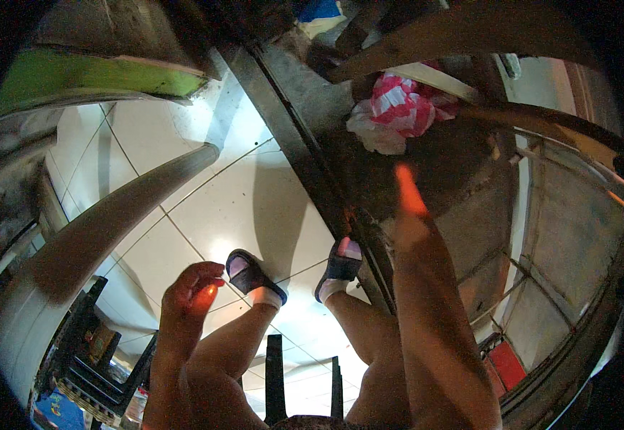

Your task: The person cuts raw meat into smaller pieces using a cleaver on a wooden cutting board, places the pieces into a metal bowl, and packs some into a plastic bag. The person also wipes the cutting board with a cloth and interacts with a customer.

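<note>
My left hand (194, 290) is raised beside my left foot, above the tiled floor. Its fingers are curled in, and an orange glow lights the fingertips; anything between them is too small or blurred to make out. On the right, my forearm stretches forward over a dark recess. At its far end my right hand (409, 190) is lit orange-red, its fingers hidden in the glow and shadow. Just beyond it lies a crumpled pink-and-white plastic bag (402, 107). Both hands are well apart.
A dark rail (290, 118) runs diagonally between the white tiled floor (190, 193) and the recess. A thick rounded post (118, 208) slants across the left, below a green panel (97, 77). Black plastic furniture (100, 380) stands lower left; a red box (506, 365) sits lower right.
</note>
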A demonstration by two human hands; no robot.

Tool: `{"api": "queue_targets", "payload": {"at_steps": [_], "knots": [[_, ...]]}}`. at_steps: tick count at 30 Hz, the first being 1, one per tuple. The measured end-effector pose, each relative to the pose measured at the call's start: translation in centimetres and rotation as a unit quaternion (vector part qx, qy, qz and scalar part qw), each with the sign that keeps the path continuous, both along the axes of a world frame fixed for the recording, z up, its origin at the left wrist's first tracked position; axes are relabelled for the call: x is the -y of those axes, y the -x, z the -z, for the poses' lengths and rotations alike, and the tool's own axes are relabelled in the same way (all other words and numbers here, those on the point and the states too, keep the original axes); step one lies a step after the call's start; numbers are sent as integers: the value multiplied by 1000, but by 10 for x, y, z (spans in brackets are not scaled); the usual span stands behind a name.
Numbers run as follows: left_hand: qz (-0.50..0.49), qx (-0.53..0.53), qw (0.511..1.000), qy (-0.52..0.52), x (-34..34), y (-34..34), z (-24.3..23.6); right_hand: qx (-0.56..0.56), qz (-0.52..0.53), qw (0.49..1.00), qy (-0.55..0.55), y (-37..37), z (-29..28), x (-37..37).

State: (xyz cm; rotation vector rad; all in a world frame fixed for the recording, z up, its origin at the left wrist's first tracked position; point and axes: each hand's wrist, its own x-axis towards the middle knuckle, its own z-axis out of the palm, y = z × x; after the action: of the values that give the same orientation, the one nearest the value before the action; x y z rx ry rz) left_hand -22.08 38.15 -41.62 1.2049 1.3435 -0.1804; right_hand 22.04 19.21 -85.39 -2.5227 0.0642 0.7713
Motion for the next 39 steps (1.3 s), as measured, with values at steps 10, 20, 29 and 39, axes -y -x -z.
{"api": "queue_targets", "payload": {"at_steps": [10, 20, 29, 39], "knots": [[41, -14, 997, 68, -7, -31, 3, 119, -327, 937, 16, -8, 44, -31], [77, -17, 993, 89, -2, -34, 12, 146, -395, 907, 28, 9, 40, -26], [155, 17, 987, 37, 2, -46, 16, 249, -502, 821, 111, 7, 67, 3], [198, 91, 974, 61, 23, -62, 63, -3, -179, 984, 9, 38, 28, -10]]}}
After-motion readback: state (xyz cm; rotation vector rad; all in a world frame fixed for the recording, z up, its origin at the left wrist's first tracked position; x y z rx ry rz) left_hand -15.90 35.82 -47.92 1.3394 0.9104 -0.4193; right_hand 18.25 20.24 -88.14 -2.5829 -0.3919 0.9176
